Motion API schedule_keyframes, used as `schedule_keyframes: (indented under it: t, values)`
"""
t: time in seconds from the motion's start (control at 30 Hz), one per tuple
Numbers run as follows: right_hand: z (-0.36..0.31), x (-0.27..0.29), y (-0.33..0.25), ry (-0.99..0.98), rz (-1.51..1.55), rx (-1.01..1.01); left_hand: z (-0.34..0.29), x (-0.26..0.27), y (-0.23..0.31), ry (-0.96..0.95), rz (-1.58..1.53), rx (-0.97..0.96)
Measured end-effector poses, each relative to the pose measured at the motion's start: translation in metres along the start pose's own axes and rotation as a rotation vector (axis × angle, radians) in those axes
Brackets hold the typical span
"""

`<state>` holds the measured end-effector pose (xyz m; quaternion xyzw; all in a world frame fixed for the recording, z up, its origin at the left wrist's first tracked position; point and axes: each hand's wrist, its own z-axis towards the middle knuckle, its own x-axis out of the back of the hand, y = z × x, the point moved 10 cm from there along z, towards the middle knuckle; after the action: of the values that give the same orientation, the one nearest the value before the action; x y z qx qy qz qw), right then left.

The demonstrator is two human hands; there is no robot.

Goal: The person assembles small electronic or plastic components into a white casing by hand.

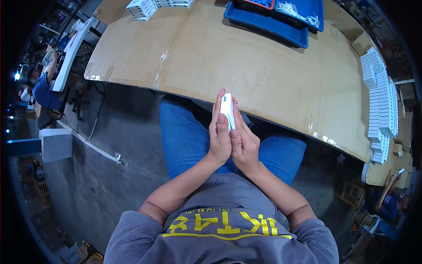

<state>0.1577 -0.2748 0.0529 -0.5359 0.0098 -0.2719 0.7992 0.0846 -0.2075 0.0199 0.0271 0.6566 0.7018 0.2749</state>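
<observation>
A small white box (227,105) with a dark printed patch near its far end is held upright-lengthwise between my two hands, over my lap at the table's near edge. My left hand (218,138) presses along its left side, thumb lying on the near part. From the right, my right hand (244,143) closes against the other side, its thumb beside the left one. The palms and the box's underside are hidden.
Cardboard covers the table (211,57). Blue trays (268,26) with small white and blue parts stand at the far side. White boxes are stacked at the far left (141,9) and right (381,105). Other people sit at the left (46,92) and right (390,204).
</observation>
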Motion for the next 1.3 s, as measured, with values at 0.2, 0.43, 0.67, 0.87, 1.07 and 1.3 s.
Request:
schedule_keyframes:
  t: [0.2, 0.43, 0.67, 0.87, 1.07, 1.3]
  values:
    - [-0.002, 0.0, 0.0, 0.04, -0.031, 0.014, -0.003, 0.0, -0.005, 0.009, -0.024, 0.028]
    - [-0.004, 0.003, 0.001, 0.061, -0.114, 0.057, -0.006, 0.001, -0.008, 0.041, 0.024, 0.067]
    - [-0.004, 0.004, 0.005, 0.013, -0.051, -0.03, -0.007, -0.001, -0.015, 0.057, -0.077, 0.114]
    - [0.0, -0.007, 0.022, 0.08, 0.476, -0.202, 0.008, 0.005, 0.0, 0.016, 0.004, -0.033]
    - [-0.006, -0.004, 0.059, 0.018, 0.771, -0.741, 0.007, -0.001, 0.02, -0.154, 0.385, -0.206]
    - [-0.014, -0.013, 0.055, 0.038, 0.728, -0.829, 0.005, 0.004, 0.003, -0.1, 0.369, -0.153]
